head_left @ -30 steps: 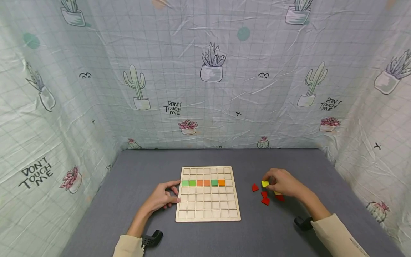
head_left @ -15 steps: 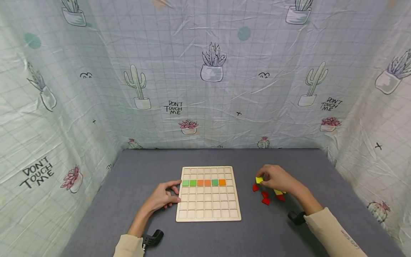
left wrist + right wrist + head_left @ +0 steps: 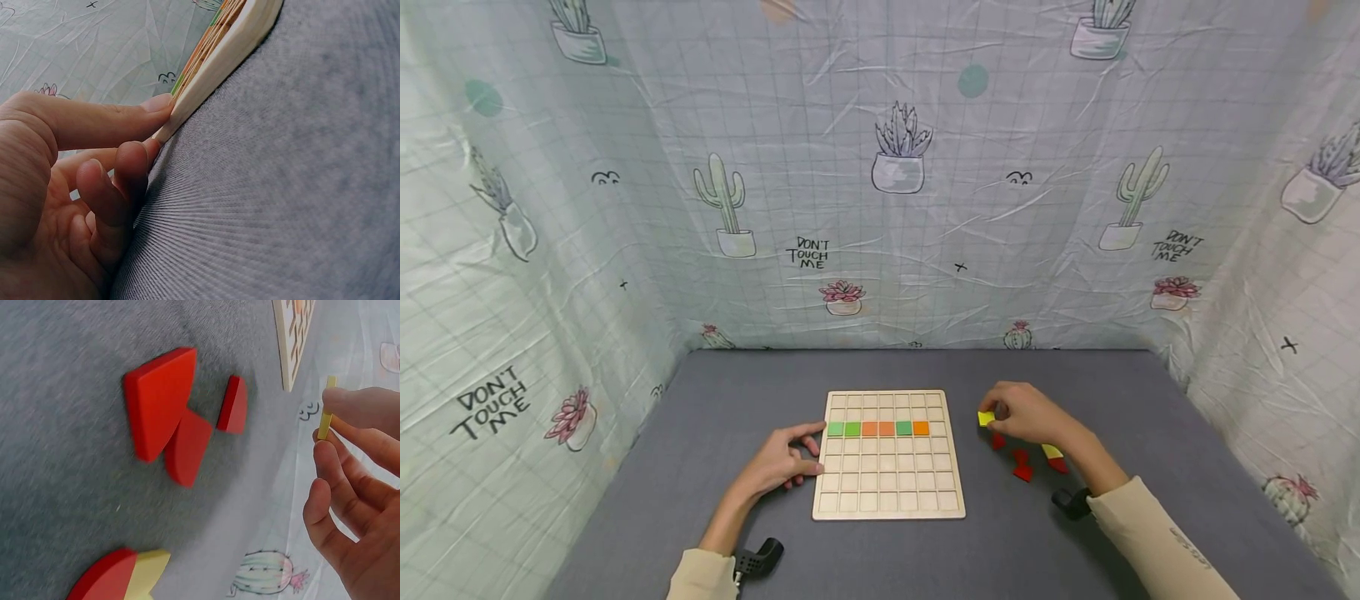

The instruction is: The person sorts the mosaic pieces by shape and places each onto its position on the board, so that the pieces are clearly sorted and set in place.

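My right hand (image 3: 1030, 414) pinches a small flat yellow piece (image 3: 985, 419) between thumb and fingers, above the table to the right of the board. In the right wrist view this yellow piece (image 3: 325, 419) is edge-on. The square wooden grid board (image 3: 877, 502) lies flat, with green and orange squares (image 3: 886, 428) along one row. At its left edge rests my left hand (image 3: 782, 458), thumb and index finger spread apart and touching the rim. The left wrist view shows the thumb (image 3: 119, 122) against the board's side (image 3: 219, 69).
Several red curved-edged pieces (image 3: 161, 400) lie below the right hand, two of them touching. Nearer the right wrist, another yellow piece (image 3: 1052, 452) lies against a red one (image 3: 1057, 465). A patterned cloth (image 3: 955, 208) stands behind the grey tabletop (image 3: 865, 558).
My right hand has moved left toward the board with the yellow piece, uncovering the yellow and red pieces behind it. The left hand has stayed at the board's edge.
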Tool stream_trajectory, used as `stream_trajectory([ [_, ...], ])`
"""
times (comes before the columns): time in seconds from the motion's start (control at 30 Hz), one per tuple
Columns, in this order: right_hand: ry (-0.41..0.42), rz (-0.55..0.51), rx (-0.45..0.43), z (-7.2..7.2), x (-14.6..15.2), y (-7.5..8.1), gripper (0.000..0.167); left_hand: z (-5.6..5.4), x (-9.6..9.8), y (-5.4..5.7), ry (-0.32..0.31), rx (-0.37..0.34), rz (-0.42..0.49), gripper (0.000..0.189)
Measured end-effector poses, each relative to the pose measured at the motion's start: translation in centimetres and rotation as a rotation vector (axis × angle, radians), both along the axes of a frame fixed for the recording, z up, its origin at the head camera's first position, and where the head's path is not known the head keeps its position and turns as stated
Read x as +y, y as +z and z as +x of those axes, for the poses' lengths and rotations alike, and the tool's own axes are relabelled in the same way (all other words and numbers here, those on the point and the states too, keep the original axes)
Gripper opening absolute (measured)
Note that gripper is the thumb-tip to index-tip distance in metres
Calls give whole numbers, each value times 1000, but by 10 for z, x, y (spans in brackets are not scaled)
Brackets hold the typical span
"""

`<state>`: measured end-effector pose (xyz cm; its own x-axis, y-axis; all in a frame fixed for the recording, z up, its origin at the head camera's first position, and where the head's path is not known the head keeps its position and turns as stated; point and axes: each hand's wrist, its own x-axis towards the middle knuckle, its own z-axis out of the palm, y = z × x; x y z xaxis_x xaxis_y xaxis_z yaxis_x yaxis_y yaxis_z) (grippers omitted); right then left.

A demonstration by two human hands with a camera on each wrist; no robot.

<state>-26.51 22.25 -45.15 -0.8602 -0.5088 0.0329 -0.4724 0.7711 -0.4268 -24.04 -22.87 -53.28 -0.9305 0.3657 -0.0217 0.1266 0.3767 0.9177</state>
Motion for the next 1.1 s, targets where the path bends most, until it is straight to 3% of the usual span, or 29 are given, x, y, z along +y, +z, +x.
stream_trajectory([
  [0.7, 47, -15, 9, -7, -23, -5, 20, 4, 2, 2, 14, -29, 18, 75],
  [1.1, 20, 8, 3, -12, -35, -12, 20, 3, 2, 2, 21, -25, 13, 75],
])
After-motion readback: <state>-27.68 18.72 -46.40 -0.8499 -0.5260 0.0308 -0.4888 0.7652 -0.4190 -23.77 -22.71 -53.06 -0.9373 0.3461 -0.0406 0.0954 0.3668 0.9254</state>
